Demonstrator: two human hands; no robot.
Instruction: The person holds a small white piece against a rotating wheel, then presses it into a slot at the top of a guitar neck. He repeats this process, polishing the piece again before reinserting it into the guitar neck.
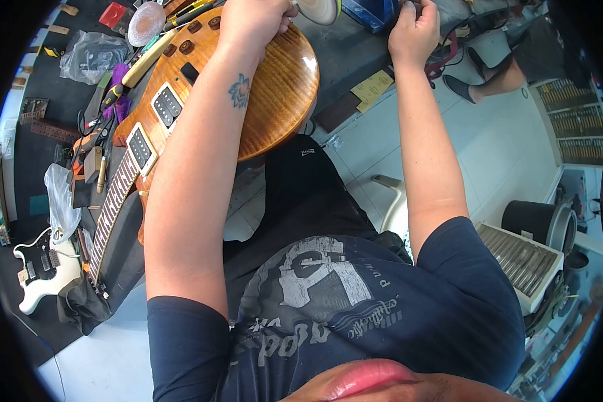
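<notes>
My left hand (258, 23) is at the top edge, above the body of an amber flame-top electric guitar (278, 94). Its fingers are curled, and what they grip is too small to make out. A round pale object with a yellowish rim (320, 9) is just right of it. My right hand (414, 33) has its fingers drawn together beside a blue container (368, 12); a small dark bit shows at the fingertips, unclear. My left forearm crosses over the guitar, hiding part of its body.
Tools, a clear plastic bag (95, 57), a purple cloth (118, 94) and a white guitar body (50, 271) lie at left. Yellow notes (372, 90) are near the bench edge. Another person's leg (499, 84) shows at upper right, above a slatted box (519, 261).
</notes>
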